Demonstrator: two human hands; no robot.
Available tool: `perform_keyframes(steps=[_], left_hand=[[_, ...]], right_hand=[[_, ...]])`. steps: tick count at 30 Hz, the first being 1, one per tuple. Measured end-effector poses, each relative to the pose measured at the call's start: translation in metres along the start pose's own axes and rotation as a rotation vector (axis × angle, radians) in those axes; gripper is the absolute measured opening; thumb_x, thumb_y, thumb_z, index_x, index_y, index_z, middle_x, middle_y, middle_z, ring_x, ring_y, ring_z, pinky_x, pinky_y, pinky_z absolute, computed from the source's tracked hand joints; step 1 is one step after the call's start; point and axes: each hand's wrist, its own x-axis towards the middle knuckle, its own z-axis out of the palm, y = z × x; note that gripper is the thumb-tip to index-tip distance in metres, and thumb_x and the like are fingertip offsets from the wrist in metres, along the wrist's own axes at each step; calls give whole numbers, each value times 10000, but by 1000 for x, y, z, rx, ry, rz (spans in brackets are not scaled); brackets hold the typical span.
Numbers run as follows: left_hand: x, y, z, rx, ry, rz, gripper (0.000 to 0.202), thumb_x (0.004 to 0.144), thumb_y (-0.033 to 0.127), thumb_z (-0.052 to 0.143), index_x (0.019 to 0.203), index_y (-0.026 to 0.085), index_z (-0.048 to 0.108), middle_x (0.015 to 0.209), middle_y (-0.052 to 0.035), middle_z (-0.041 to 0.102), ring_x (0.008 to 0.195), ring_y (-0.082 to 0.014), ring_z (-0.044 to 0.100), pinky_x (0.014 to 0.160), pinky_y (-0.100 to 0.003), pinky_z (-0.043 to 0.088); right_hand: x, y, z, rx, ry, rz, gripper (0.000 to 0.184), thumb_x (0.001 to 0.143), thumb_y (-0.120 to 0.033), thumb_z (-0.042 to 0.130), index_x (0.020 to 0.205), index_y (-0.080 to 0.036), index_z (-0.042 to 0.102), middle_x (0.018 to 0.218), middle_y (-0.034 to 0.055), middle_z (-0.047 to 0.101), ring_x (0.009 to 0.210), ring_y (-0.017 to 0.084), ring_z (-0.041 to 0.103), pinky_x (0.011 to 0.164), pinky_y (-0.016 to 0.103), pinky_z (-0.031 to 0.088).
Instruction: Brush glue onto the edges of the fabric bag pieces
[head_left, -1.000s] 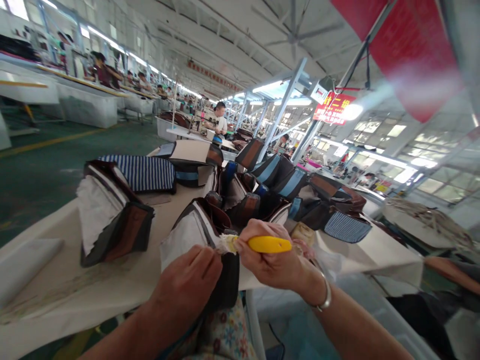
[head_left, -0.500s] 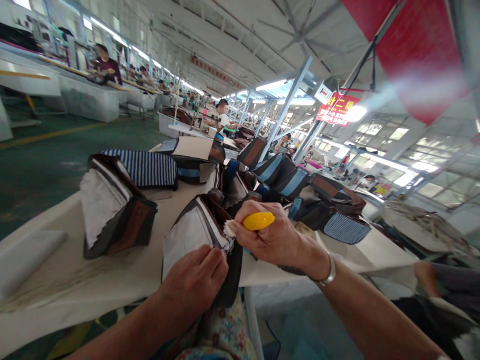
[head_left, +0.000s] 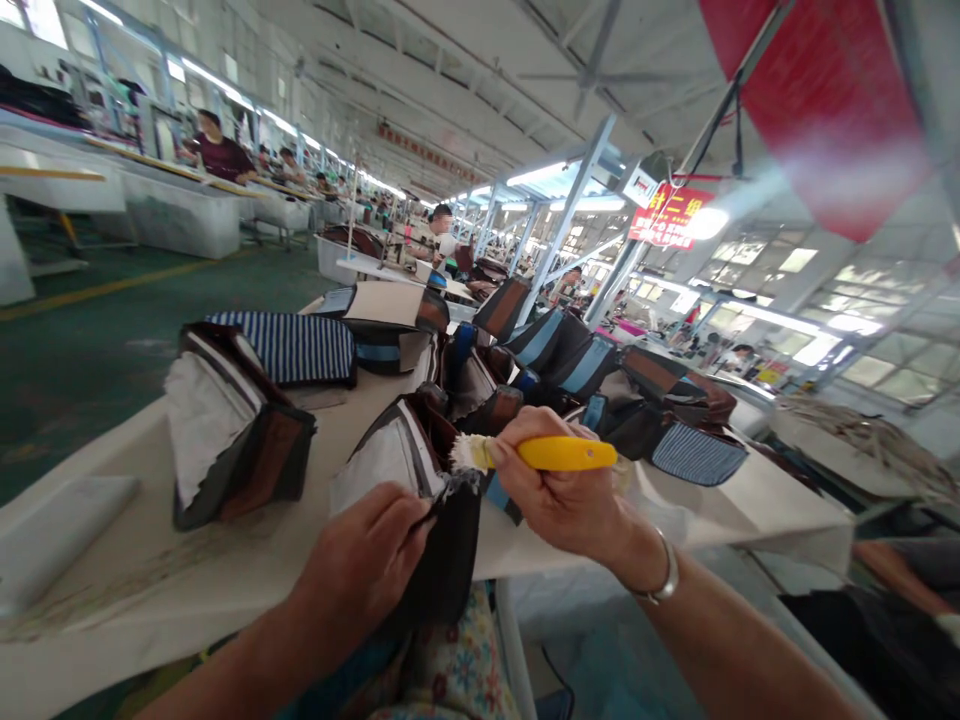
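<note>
My right hand is closed around a brush with a yellow handle; its whitish bristles touch the upper edge of a dark fabric bag piece. The bag piece has a pale lining and a strip along its opening. My left hand pinches that edge near the bristles, and its fingertips are partly hidden. To the left stands a similar dark bag piece with a brown panel and ragged white lining. Behind it lies a blue-and-white striped piece.
Several more dark bag pieces with blue or brown panels crowd the back of the pale table. A whitish block lies at the left edge. A person works farther off, and another person's arm shows at right.
The brush's yellow handle has swung from pointing mostly toward me to lying sideways, with more of it showing. My left hand has shifted slightly left, still pinching the bag piece's edge.
</note>
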Motion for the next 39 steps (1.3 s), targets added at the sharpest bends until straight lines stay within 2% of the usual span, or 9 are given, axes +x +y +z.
perform_keyframes(steps=[3,6,13,17,20,24,27,32,39], left_hand=[[4,-3,-6,-170,-15,-310,108,881,321,612,887,217,641,819,12,685,742,-137,653,670,-225,509],[6,-5,-12,-249,-33,-540,187,816,404,664,894,236,683,835,19,727,759,-167,683,670,-246,526],[5,-13,-18,-375,-101,-734,351,779,537,669,951,232,703,868,1,742,797,-208,695,687,-277,544],[3,-20,-20,-366,-132,-752,386,784,568,655,997,249,697,918,3,744,833,-216,697,730,-285,544],[0,-23,-28,-231,-86,-738,383,773,582,657,976,259,692,921,7,740,834,-218,692,753,-293,535],[-8,-27,-39,-73,81,-688,373,783,539,671,1003,245,606,883,9,711,795,-189,680,694,-261,519],[-17,-32,-45,78,139,-519,220,866,448,599,888,232,565,826,4,666,735,-161,646,679,-252,496],[-28,-34,-61,286,114,-321,208,962,342,450,962,219,617,997,-49,670,937,-183,651,862,-284,495],[-42,-22,-59,617,105,-384,732,744,680,645,1192,105,583,1314,-213,550,1189,-377,556,989,-490,487]], right_hand=[[-14,1,15,98,137,-14,101,910,-140,546,927,-238,525,735,-12,559,615,133,542,592,278,439],[-22,7,27,117,58,-134,113,886,-154,566,942,-237,514,742,-2,593,640,148,570,625,286,472],[-17,11,24,16,31,-157,107,874,-155,556,917,-240,506,711,-20,572,611,139,539,609,270,445],[-20,17,32,48,-15,-165,52,897,-176,563,904,-219,536,718,-15,585,624,136,543,626,268,439],[-27,26,32,161,201,99,58,892,-178,608,856,-209,573,714,-27,556,610,112,512,608,247,415],[-45,29,46,998,634,701,172,885,-316,680,805,-205,575,572,-93,453,463,59,358,575,210,439],[-60,21,79,1627,560,1011,264,836,-355,730,709,-182,577,477,-124,428,398,28,234,731,354,549],[-63,-2,133,2071,465,1026,330,801,-308,760,571,-169,568,434,-114,468,371,10,237,927,499,515],[-41,-20,167,2151,479,1024,247,803,-288,758,624,-183,624,448,-96,515,355,28,299,749,440,581]])
